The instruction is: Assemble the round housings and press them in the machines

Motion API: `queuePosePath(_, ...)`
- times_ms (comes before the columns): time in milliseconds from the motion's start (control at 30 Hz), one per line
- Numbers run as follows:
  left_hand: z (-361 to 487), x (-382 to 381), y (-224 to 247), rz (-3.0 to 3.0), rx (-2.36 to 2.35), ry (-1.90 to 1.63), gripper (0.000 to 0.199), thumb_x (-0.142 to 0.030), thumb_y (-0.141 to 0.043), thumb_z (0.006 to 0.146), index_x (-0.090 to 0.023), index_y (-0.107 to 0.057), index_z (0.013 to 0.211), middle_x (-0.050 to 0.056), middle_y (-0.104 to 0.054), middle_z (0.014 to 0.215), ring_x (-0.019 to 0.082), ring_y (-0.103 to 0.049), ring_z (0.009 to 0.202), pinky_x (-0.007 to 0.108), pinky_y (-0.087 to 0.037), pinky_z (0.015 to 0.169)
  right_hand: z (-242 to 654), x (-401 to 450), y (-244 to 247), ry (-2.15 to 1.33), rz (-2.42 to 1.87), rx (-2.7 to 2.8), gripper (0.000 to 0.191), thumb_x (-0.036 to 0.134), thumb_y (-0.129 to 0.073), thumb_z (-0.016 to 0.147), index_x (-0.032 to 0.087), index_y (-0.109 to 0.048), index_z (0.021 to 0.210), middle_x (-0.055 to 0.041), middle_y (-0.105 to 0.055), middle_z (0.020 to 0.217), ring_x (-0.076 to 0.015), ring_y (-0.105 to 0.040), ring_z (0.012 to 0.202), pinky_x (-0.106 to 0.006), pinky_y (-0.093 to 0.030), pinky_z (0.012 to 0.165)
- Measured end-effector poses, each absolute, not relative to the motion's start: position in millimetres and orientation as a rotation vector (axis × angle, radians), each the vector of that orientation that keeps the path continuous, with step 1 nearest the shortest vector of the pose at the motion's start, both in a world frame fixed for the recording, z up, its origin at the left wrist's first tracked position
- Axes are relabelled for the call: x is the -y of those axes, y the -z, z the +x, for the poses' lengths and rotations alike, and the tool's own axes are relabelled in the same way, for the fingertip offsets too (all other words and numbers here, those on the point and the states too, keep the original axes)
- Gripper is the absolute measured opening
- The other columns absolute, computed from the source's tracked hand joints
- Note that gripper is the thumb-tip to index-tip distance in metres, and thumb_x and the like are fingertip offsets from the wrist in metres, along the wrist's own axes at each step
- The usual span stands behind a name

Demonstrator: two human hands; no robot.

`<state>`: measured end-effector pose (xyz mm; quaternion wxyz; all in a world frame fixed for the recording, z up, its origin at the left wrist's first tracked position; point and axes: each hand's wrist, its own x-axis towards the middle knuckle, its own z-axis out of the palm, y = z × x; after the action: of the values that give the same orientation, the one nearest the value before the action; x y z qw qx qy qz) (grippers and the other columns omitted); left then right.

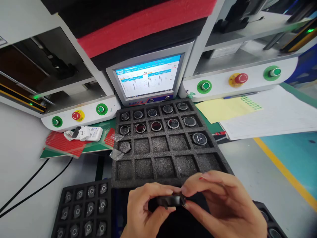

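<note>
Both hands hold a dark round watch case (170,200), turned edge-on, low in the middle of the view. My left hand (146,206) grips its left side between thumb and fingers. My right hand (220,201) pinches its right edge with thumb and index finger; a small red spot shows on a finger of that hand. The watch's face and back cannot be made out from this angle. Just beyond my hands lies a grey foam tray (146,181), with watch cases such as a red-tinted one (156,126) in its back compartments and several front compartments bare.
A second foam tray (84,181) with watch parts stands at lower left, and another (274,219) shows partly at lower right. Behind are a monitor (148,77) and machines with emergency-stop buttons (241,78). Papers (277,115) lie right; a white device (92,133) sits left.
</note>
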<state>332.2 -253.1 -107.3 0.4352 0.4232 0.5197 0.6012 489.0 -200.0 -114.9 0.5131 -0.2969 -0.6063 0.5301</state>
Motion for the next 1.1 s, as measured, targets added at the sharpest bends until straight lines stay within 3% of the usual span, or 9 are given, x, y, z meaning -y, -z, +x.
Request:
queuePosePath(300, 332.5, 250.9, 106.6, 1.005, -1.294, -1.497, 0.01, -0.026, -0.078, 0.082, -0.029, -0.077, 0.091, 0.001, -0.081, 0.086, 0.018, -0.077, 0.076, 0.025, -0.059, 0.07, 490.1, 197.7, 115.8, -1.305, -0.746, 1.494, 0.051, 0.005, -0.068, 0.087, 0.032, -0.048, 0.126, 0.0025, -0.07, 0.081, -0.0143, -0.07, 0.075, -0.024, -0.059, 0.078)
queuePosePath(467, 326.2, 253.3, 108.0, 1.082, -1.326, -1.381, 0.009, -0.032, -0.076, 0.084, -0.027, -0.077, 0.091, 0.003, -0.081, 0.086, 0.019, -0.076, 0.074, 0.025, -0.059, 0.07, 494.4, 189.4, 109.7, -1.419, -0.738, 1.499, 0.038, 0.008, -0.068, 0.087, 0.031, -0.055, 0.114, 0.0018, -0.066, 0.078, -0.0137, -0.067, 0.071, -0.021, -0.059, 0.071)
queuePosePath(633, 319.3, 253.4, 107.3, 1.176, -1.195, -1.358, 0.021, -0.016, -0.074, 0.085, -0.03, -0.075, 0.101, 0.002, -0.081, 0.095, 0.018, -0.077, 0.081, 0.022, -0.06, 0.071, 490.1, 189.9, 106.1, -1.464, -0.637, 1.46, 0.027, 0.008, -0.064, 0.089, 0.029, -0.059, 0.104, -0.0002, -0.064, 0.078, -0.0152, -0.065, 0.071, -0.025, -0.06, 0.067)
queuePosePath(733, 319.5, 250.3, 105.7, 1.168, -1.149, -1.42, 0.024, -0.014, -0.073, 0.086, -0.031, -0.074, 0.103, 0.002, -0.081, 0.096, 0.017, -0.078, 0.082, 0.022, -0.06, 0.072, 484.9, 194.5, 109.2, -1.395, -0.588, 1.387, 0.033, 0.006, -0.065, 0.089, 0.029, -0.059, 0.112, -0.0009, -0.066, 0.079, -0.0163, -0.066, 0.072, -0.027, -0.061, 0.067)
queuePosePath(867, 325.2, 247.7, 105.6, 1.052, -1.148, -1.505, 0.012, -0.022, -0.074, 0.086, -0.029, -0.075, 0.095, 0.002, -0.081, 0.091, 0.017, -0.077, 0.078, 0.023, -0.06, 0.07, 479.6, 205.6, 117.2, -1.261, -0.695, 1.367, 0.053, 0.002, -0.071, 0.084, 0.032, -0.057, 0.126, -0.0008, -0.073, 0.085, -0.0187, -0.072, 0.078, -0.032, -0.063, 0.076)
queuePosePath(967, 329.4, 248.6, 106.7, 0.933, -1.194, -1.575, 0.007, -0.027, -0.079, 0.082, -0.028, -0.076, 0.089, 0.001, -0.081, 0.085, 0.016, -0.077, 0.073, 0.023, -0.06, 0.068, 475.4, 211.8, 120.2, -1.173, -0.76, 1.343, 0.054, 0.0, -0.073, 0.081, 0.031, -0.062, 0.124, 0.0015, -0.075, 0.08, -0.0189, -0.073, 0.076, -0.032, -0.063, 0.078)
queuePosePath(1100, 329.7, 250.4, 106.3, 0.837, -1.228, -1.573, 0.008, -0.029, -0.082, 0.078, -0.026, -0.077, 0.084, 0.002, -0.081, 0.081, 0.016, -0.076, 0.071, 0.022, -0.059, 0.068, 470.8, 210.1, 116.9, -1.143, -0.731, 1.335, 0.05, -0.005, -0.071, 0.078, 0.029, -0.068, 0.115, 0.0014, -0.074, 0.078, -0.0177, -0.07, 0.071, -0.028, -0.062, 0.066)
